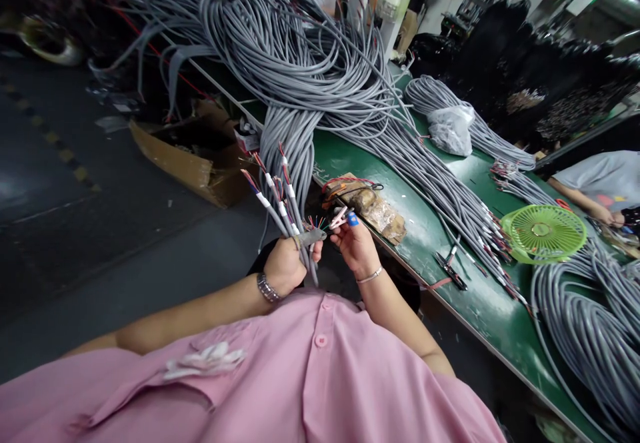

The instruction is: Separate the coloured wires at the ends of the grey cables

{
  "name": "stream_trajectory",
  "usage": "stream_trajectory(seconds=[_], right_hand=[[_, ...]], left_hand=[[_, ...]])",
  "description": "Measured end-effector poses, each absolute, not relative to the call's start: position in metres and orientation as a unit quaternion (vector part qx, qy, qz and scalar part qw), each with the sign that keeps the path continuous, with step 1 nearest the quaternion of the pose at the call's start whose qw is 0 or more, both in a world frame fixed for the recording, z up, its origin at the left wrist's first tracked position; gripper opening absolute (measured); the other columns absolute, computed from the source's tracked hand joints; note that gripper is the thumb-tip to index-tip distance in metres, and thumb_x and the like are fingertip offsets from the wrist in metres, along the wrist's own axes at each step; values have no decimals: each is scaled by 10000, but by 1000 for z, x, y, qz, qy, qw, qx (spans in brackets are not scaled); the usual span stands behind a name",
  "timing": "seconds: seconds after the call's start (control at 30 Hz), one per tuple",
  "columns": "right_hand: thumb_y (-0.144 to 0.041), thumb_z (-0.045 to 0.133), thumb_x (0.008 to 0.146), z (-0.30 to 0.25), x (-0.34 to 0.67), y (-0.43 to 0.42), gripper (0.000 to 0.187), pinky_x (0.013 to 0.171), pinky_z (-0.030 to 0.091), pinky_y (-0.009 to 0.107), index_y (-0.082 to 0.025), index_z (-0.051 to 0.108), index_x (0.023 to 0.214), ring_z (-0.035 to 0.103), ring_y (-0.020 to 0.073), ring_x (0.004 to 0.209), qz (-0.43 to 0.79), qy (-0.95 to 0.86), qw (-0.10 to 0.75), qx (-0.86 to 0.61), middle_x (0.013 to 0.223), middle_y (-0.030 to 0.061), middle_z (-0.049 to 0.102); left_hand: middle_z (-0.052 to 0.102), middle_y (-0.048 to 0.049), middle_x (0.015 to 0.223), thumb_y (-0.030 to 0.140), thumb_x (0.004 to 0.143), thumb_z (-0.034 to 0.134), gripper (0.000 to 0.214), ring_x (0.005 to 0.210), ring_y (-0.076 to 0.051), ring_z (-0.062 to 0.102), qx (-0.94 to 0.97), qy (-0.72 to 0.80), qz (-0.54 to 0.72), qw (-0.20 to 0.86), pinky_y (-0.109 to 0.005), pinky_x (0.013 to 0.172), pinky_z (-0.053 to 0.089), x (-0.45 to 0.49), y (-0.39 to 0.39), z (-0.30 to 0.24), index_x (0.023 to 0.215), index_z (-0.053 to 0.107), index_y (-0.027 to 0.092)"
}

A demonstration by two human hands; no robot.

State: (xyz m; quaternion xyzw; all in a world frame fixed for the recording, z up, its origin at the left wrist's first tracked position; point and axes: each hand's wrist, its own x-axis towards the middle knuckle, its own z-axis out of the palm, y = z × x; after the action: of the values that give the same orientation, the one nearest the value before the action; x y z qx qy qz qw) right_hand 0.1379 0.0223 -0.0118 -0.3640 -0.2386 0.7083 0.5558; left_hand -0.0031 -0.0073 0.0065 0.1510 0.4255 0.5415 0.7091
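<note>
- Green surface (395, 193) piled with grey cable coils (280, 63), plus a lime fan (543, 231)
- left hand (286, 264) grip's wrapped snug round some labelled cables (274, 214), just off the edge
- right hand (357, 251) grip's pinching a little pink tool (339, 218) by coloured wires (317, 222)

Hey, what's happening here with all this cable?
Someone's left hand grips several grey cables, coloured wires showing at the ends. The right hand holds a small pink tool close to some of them. More cable is heaped on the green table.
</note>
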Motion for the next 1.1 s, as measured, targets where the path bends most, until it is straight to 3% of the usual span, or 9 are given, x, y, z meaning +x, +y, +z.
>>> stream_trajectory(seconds=[0.23,0.43,0.7,0.97,1.1], right_hand=[[-571,598,827,-30,137,19,384,624,471,214,-194,661,786,532,103,623,553,-349,613,-444,659,-9,600],[-571,631,803,-26,135,27,392,605,491,223,-190,670,890,582,116,682,682,-255,574,-376,840,30,678],[-421,669,830,-17,127,28,224,699,510,242,-197,664,834,620,125,767,675,-179,615,-367,840,27,697],[-604,574,834,-22,141,21,419,593,510,222,-195,648,882,601,110,655,734,-174,561,-340,792,9,678],[-592,641,787,-14,161,15,435,567,524,232,-167,642,878,584,100,603,758,-256,462,-382,795,24,687]], left_hand=[[582,21,529,210,601,740,189,438,-90,502,162,410,551,708,-209,417,379,0,-5,1,705,595,146],[587,27,541,221,601,750,214,463,-100,530,159,417,554,702,-208,434,393,3,-4,-1,736,599,154],[592,12,521,237,584,778,228,462,-103,538,163,439,551,691,-202,427,409,5,-6,-7,700,611,133],[601,15,538,251,604,780,240,464,-101,538,183,436,548,690,-199,427,413,-1,-11,-10,752,629,138],[603,5,535,264,618,784,236,458,-101,532,198,437,535,696,-193,409,400,-5,-16,-13,739,629,135]])
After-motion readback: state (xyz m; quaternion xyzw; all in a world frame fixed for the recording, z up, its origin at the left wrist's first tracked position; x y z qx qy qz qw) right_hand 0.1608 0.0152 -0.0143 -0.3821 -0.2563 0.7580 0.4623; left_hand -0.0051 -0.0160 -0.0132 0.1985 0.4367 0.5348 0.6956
